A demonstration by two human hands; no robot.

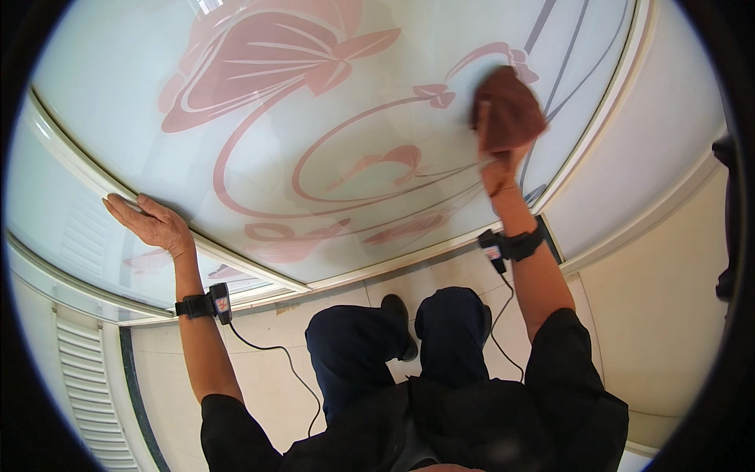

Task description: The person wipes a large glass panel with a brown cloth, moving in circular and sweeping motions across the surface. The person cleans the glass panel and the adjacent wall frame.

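Observation:
A large frosted glass door panel (354, 130) with pink flower patterns stands before me. My right hand (506, 159) presses a folded reddish-brown cloth (508, 112) against the right part of the glass; hand and cloth are slightly blurred, and the cloth hides most of the fingers. On the left, my left hand (150, 223) rests against the light-coloured edge frame (236, 255) of the panel, its fingers extended and holding nothing. Each wrist wears a black strap with a small cabled device.
Another glass panel (76, 206) stands behind the left frame, with a white louvred panel (91, 377) lower left. A pale wall (660, 118) borders the door on the right. Light floor tiles (259, 366) lie under my feet, with a dark strip (407, 268) along the threshold.

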